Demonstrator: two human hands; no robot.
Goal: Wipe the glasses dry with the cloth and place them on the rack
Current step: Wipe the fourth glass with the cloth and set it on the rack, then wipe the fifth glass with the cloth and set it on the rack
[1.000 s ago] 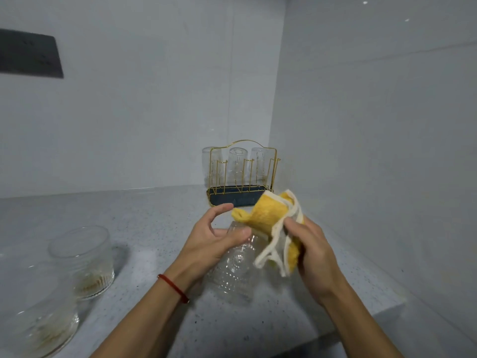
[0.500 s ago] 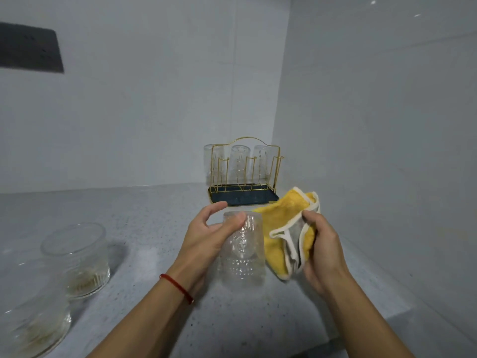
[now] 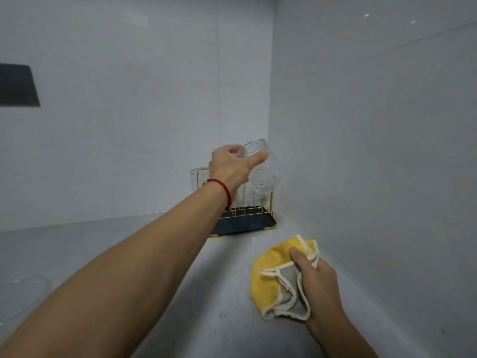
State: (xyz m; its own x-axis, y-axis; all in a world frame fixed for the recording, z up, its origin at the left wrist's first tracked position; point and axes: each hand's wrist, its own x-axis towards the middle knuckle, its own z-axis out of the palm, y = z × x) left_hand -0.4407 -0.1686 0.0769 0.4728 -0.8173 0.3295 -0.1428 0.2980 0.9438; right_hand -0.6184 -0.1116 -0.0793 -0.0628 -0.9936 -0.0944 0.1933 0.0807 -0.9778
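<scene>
My left hand [image 3: 231,164] grips a clear patterned glass [image 3: 263,174] near its base and holds it tilted, mouth down, in the air just above the gold wire rack [image 3: 268,202]. The rack stands on a dark tray [image 3: 247,223] in the corner; one upturned glass [image 3: 195,179] shows at its left end, the others are hidden behind my arm. My right hand [image 3: 317,282] holds the bunched yellow cloth [image 3: 268,285] with white trim low over the grey counter [image 3: 219,293], near the right wall.
White tiled walls meet in the corner behind the rack. A dark panel [image 3: 18,86] is on the left wall. A clear glass [image 3: 23,295] stands faintly at the lower left on the counter.
My left hand lifted the glass off the counter and carried it forward over the rack. My right hand with the cloth came away from the glass and dropped toward the counter.
</scene>
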